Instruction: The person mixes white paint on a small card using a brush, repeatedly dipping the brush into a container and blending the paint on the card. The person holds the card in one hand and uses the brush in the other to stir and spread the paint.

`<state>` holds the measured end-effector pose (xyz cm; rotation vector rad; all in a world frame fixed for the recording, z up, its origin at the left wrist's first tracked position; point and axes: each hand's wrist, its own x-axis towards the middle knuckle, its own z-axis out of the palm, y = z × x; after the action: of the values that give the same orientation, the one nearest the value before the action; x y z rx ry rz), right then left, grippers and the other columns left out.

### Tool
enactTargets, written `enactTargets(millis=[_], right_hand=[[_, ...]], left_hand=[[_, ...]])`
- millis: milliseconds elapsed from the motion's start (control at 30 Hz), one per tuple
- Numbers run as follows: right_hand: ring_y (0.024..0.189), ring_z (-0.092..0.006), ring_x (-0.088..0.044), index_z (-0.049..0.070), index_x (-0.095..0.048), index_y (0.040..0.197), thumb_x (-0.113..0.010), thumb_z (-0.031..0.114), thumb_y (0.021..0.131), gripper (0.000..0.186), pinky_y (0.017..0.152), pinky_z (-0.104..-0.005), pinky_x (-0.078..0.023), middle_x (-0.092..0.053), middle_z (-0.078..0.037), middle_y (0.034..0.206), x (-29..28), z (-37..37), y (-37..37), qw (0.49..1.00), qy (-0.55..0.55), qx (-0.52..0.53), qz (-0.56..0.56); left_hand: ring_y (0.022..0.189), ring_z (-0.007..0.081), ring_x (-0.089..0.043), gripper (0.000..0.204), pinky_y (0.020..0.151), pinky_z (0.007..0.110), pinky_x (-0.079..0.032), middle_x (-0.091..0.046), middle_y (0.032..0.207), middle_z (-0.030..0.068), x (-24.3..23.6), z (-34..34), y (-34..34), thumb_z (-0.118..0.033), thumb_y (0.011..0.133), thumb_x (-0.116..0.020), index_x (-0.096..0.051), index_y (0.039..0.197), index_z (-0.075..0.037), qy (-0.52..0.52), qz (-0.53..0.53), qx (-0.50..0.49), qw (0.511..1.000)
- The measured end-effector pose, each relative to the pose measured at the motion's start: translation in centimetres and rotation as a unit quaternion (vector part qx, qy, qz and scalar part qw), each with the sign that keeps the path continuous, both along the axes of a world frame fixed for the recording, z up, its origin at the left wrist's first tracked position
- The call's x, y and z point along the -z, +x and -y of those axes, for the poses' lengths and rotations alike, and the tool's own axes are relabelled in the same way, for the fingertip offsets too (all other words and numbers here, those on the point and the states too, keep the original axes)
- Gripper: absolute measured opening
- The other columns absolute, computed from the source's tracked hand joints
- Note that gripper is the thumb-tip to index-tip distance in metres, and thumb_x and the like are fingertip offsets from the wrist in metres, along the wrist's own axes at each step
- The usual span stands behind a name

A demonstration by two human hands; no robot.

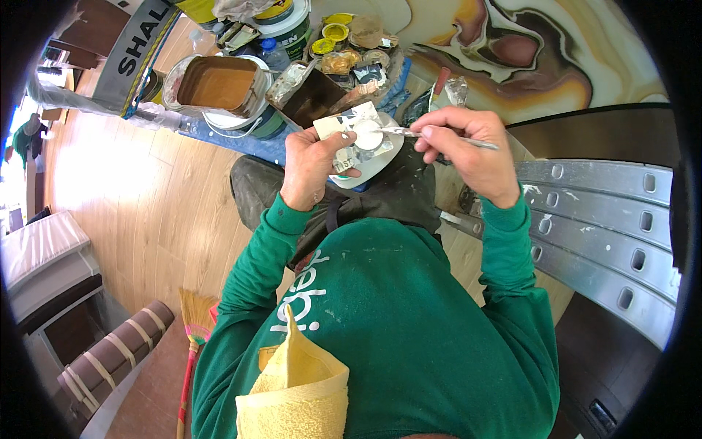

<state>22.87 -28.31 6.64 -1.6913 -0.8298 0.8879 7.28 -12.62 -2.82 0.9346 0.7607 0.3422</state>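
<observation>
My left hand grips a cream card with dark and light patches, which carries a round dab or small container of white paste. My right hand holds a slim grey-handled tool, its paint-smeared end over the white paste. A white plastic lid lies under the card, above my dark trousers. Just beyond are a tub of brown paint, a dark container, small open pots of yellow and tan paint and a red-handled tool.
A blue sheet lies under the supplies. A marbled panel stands ahead, an aluminium ladder at the right. A broom, strapped roll and covered furniture are at the left. A yellow towel hangs on my front.
</observation>
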Motion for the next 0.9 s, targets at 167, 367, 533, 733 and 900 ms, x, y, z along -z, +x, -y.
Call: enactTargets(millis=[167, 367, 533, 733, 900], right_hand=[[0.063, -0.009, -0.062, -0.003, -0.071, 0.092, -0.058, 0.01, 0.087, 0.019, 0.057, -0.0219, -0.049, -0.068, -0.006, 0.074, 0.13, 0.12, -0.35, 0.999, -0.03, 0.012, 0.02], [0.063, -0.0087, -0.062, -0.003, -0.071, 0.091, -0.06, 0.013, 0.088, 0.02, 0.058, -0.0225, -0.049, -0.069, -0.006, 0.073, 0.26, -0.14, -0.62, 1.0, 0.003, -0.006, 0.019], [0.062, -0.0085, -0.062, -0.002, -0.071, 0.091, -0.06, 0.014, 0.088, 0.02, 0.058, -0.0225, -0.048, -0.068, -0.006, 0.073, 0.68, -0.17, -0.92, 0.999, 0.013, 0.032, 0.018], [0.063, -0.0088, -0.062, -0.003, -0.071, 0.094, -0.06, 0.014, 0.088, 0.021, 0.058, -0.0228, -0.049, -0.068, -0.006, 0.073, 0.9, -0.13, -0.99, 0.999, -0.017, -0.013, 0.039], [0.063, -0.009, -0.063, -0.002, -0.072, 0.092, -0.06, 0.014, 0.088, 0.02, 0.057, -0.0238, -0.05, -0.069, -0.005, 0.072, 0.86, -0.21, -0.89, 0.999, 0.018, 0.022, 0.04]], left_hand=[[0.068, 0.0197, -0.069, 0.019, 0.048, 0.032, -0.06, -0.07, 0.087, 0.015, 0.04, 0.11, -0.08, -0.003, 0.082, -0.067, -0.066, 0.095, 0.01, -0.006, 0.006, -0.013, 1.0], [0.071, 0.0197, -0.07, 0.024, 0.051, 0.032, -0.06, -0.071, 0.092, 0.0149, 0.16, -0.1, -0.08, -0.005, 0.083, -0.067, -0.065, 0.102, 0.009, 0.006, 0.004, 0.005, 1.0], [0.068, 0.0205, -0.069, 0.019, 0.048, 0.033, -0.061, -0.07, 0.087, 0.016, 0.24, 0.04, -0.01, -0.003, 0.082, -0.066, -0.065, 0.095, 0.01, 0.0, 0.019, -0.012, 1.0], [0.065, 0.0201, -0.069, 0.018, 0.048, 0.032, -0.061, -0.07, 0.085, 0.0152, 0.02, 0.1, 0.05, -0.003, 0.083, -0.066, -0.066, 0.095, 0.01, 0.007, 0.005, -0.02, 1.0], [0.066, 0.0195, -0.068, 0.018, 0.048, 0.032, -0.061, -0.07, 0.087, 0.0152, 0.18, 0.12, 0.07, -0.002, 0.083, -0.066, -0.066, 0.096, 0.01, 0.018, 0.011, -0.018, 1.0]])
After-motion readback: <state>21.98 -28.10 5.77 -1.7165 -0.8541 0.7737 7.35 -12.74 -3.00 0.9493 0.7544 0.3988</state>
